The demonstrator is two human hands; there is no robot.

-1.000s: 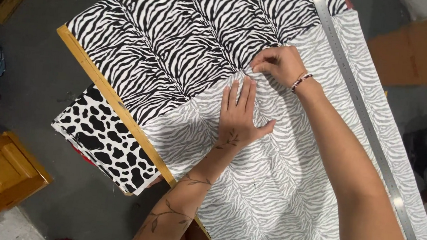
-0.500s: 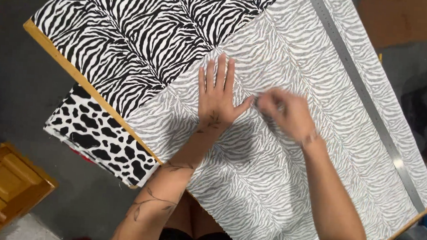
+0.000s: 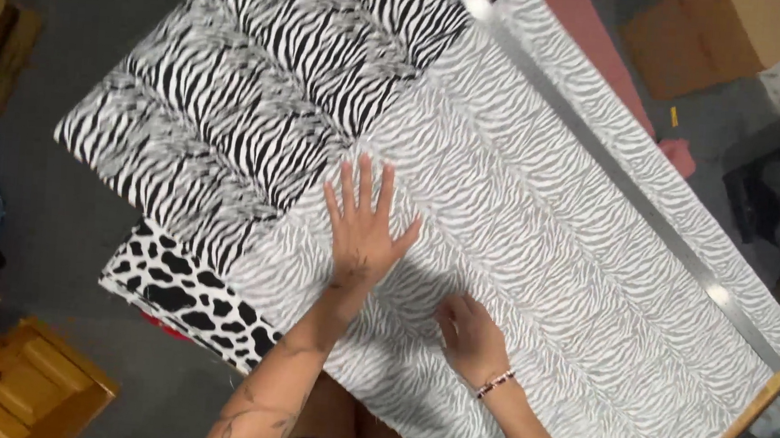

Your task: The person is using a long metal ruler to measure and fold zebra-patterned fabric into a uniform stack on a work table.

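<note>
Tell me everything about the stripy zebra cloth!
The zebra cloth is a big thin fabric with black and white stripes, spread flat over the table. The far left part shows bold dark stripes; the rest looks pale grey, like its back side. The left hand presses flat on it with fingers spread, the right hand touches it nearby. A long metal ruler lies across it.

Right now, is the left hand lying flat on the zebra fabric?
Yes, the left hand lies flat, fingers spread, on the pale zebra fabric.
</note>
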